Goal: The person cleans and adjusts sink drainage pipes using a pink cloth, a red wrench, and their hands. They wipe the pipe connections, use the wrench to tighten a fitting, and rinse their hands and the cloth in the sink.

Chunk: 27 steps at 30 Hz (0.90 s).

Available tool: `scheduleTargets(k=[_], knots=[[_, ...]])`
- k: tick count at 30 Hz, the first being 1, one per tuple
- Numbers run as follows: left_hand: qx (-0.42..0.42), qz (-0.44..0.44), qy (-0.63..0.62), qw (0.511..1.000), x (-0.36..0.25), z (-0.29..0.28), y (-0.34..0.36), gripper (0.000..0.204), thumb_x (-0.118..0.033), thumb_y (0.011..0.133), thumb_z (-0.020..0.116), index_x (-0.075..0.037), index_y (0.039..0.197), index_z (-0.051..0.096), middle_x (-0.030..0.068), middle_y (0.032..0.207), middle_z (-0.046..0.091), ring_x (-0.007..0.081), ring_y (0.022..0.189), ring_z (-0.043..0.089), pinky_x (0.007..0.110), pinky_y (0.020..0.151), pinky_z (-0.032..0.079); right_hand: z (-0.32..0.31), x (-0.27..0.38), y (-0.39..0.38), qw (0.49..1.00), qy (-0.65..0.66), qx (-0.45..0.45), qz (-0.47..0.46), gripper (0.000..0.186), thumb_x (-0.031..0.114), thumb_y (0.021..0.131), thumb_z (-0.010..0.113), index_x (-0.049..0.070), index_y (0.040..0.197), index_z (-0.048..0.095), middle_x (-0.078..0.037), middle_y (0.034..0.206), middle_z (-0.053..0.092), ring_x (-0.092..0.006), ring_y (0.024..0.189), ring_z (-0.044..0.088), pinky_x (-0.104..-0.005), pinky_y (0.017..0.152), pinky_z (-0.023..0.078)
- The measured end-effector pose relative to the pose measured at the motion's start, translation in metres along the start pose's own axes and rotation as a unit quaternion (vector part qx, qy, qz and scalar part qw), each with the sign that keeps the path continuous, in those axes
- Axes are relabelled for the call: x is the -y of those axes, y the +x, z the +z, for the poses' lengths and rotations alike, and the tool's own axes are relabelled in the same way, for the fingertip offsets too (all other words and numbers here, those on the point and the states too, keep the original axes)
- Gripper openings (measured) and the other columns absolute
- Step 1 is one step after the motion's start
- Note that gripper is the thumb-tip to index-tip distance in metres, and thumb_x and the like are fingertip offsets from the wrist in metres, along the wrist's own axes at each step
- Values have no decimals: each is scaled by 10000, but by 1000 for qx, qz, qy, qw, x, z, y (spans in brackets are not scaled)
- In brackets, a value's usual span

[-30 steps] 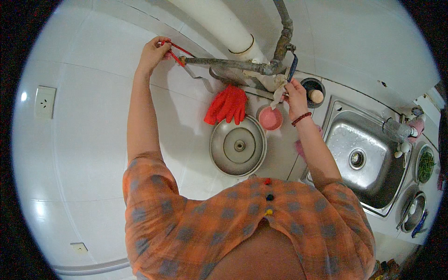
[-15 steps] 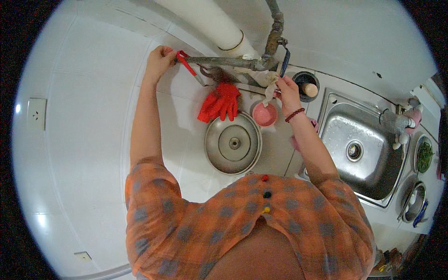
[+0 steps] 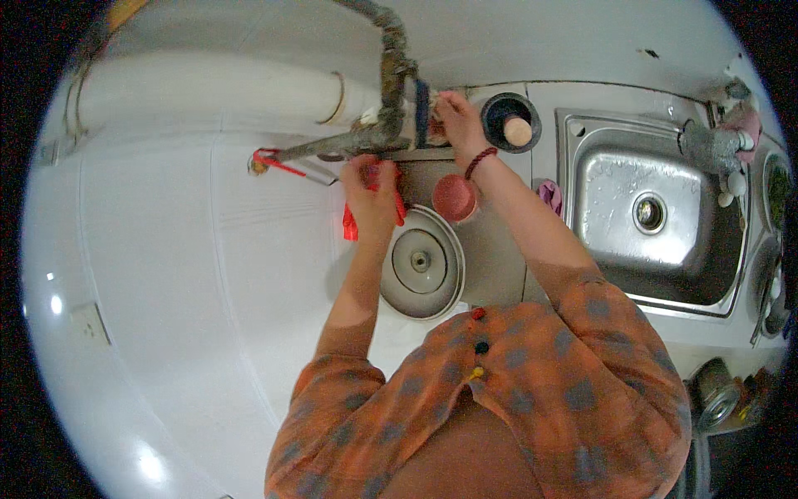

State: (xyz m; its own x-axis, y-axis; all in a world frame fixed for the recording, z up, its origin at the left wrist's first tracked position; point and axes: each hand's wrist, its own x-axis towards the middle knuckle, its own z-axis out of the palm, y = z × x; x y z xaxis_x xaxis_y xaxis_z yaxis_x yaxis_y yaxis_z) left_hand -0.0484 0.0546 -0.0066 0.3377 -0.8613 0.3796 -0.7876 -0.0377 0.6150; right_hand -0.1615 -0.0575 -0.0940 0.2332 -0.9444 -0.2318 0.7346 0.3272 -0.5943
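Observation:
My left hand (image 3: 370, 195) is over the red rubber gloves (image 3: 352, 223), fingers bent around part of them; red shows between the fingers. To its left, a red-handled tool (image 3: 283, 163) with a thin metal part hangs by its handle loop from the end of the grey pipe (image 3: 341, 143). My right hand (image 3: 459, 121), with a dark red bead bracelet at the wrist, is at the wall beside the blue valve lever (image 3: 421, 112). Its fingertips are closed on a whitish cloth, mostly hidden behind the lever and fingers.
Below the hands are a round metal lid (image 3: 421, 261) and a pink bowl (image 3: 455, 198). A dark mortar (image 3: 512, 123) with a wooden pestle stands by the wall. Right of it lies the steel sink (image 3: 648, 212), with a pink cloth (image 3: 549, 196) at its near left side. A thick white pipe (image 3: 249, 87) crosses the wall.
My left hand has let go of the red-handled tool at the pipe end and moved right onto the red gloves. My right hand stays by the valve lever. The view has shifted.

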Motion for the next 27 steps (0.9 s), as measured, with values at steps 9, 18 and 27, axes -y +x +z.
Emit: scheduleTargets(k=[9, 18, 27], knots=[[-4, -38, -174, 984, 45, 23, 64, 468, -73, 759, 632, 8, 1151, 390, 131, 1163, 445, 211, 1046, 440, 309, 911, 339, 3, -17, 37, 960, -269, 58, -49, 223, 194, 832, 561, 32, 984, 585, -80, 854, 620, -174, 735, 598, -307, 668, 479], [-23, -9, -71, 997, 65, 30, 82, 384, -274, 873, 521, -35, 1167, 458, 112, 1108, 533, 242, 1009, 541, 378, 863, 459, 17, -14, 92, 853, -498, 111, -112, 185, 208, 766, 578, 60, 854, 647, -134, 840, 633, -289, 767, 605, -386, 697, 479], [19, -37, -101, 994, 106, 27, 97, 524, -474, 874, 405, -20, 1127, 471, 136, 1047, 559, 243, 898, 584, 370, 748, 490, 61, 8, 115, 769, -634, 76, 17, 178, 102, 796, 514, 19, 888, 642, -132, 1001, 619, -292, 917, 593, -427, 750, 488]])
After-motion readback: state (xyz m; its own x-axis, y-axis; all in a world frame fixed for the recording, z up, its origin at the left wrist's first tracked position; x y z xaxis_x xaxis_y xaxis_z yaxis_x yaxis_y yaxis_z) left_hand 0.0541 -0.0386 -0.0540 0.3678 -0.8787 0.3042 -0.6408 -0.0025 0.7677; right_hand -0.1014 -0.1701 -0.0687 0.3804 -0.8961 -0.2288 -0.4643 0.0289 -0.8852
